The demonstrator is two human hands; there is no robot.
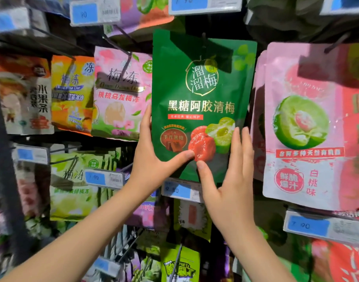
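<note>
At the far left of the rack hangs a fruit-strip pack [25, 94] printed 水果条. Next to it hangs an orange pack [72, 92] marked 梅冻, then a pink pack [121, 92] reading 梅冻 and 桃桃乌龙梅冻. Under these, a blue price tag [101, 178] shows what looks like 7.90.

The left hand [152, 159] grips the lower left corner of the green pouch [201, 88]. Its thumb lies across the front near the printed red plum, and its fingers run up along and behind the left edge. The pouch is upright at the middle of the rack, its top at a dark hook [204, 40]. In gold it reads 溜溜梅, with 黑糖阿胶清梅 below and 手作黑糖 on a small brown emblem.

The right hand [231, 180] is spread flat on the pouch's lower right. Its thumb tip is on the front just below the left thumb, and its straight fingers rest against the right edge.

Just right of it hangs a pink pouch [302, 123] with a cut green plum, 鲜脆爆汁 and 白桃味. The tag below it [309, 225] reads 7 90.
</note>
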